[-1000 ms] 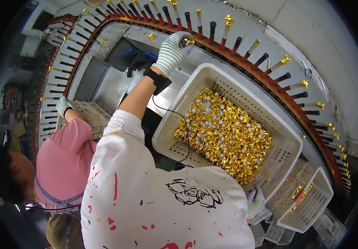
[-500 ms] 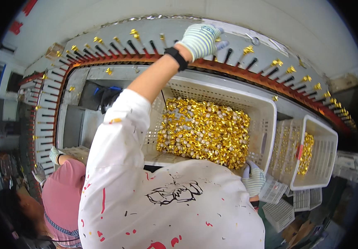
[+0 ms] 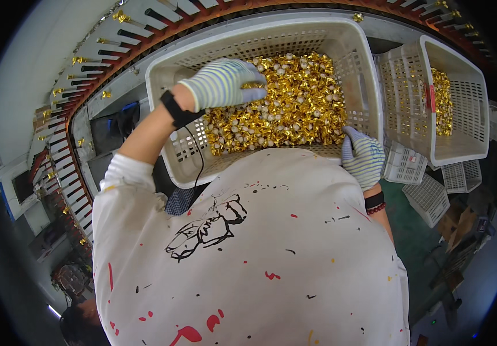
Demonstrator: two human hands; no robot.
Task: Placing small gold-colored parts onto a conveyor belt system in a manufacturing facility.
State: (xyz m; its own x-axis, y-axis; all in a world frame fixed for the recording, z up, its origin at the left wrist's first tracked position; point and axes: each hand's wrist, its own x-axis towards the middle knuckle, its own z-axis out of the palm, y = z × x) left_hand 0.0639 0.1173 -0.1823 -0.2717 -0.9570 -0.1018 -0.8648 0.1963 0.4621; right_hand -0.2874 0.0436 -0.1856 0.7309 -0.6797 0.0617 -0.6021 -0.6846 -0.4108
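My left hand [image 3: 222, 85], in a striped glove, hovers over the left part of a large pale perforated crate [image 3: 162, 86]. Its thumb and fingers are apart and point right, and I see nothing held in them. Below and beside it lies a heap of small shiny gold pieces [image 3: 289, 109], many with pale round faces. My right hand [image 3: 365, 158], gloved the same way, is curled at the crate's near right corner. Its thumb and fingertips hook over the rim by the heap; the palm side is hidden.
Along the back and left curves an orange-brown track [image 3: 124, 55] with black-sleeved rods, some tipped with gold pieces. A second pale crate [image 3: 456, 153] at right holds more gold pieces. Smaller white baskets [image 3: 427, 202] lie below it. Another person's head [image 3: 81, 320] shows at lower left.
My left hand has come from the rods on the track down over the gold pieces in the crate. My right hand stays at the crate's corner. The whole view has shifted.
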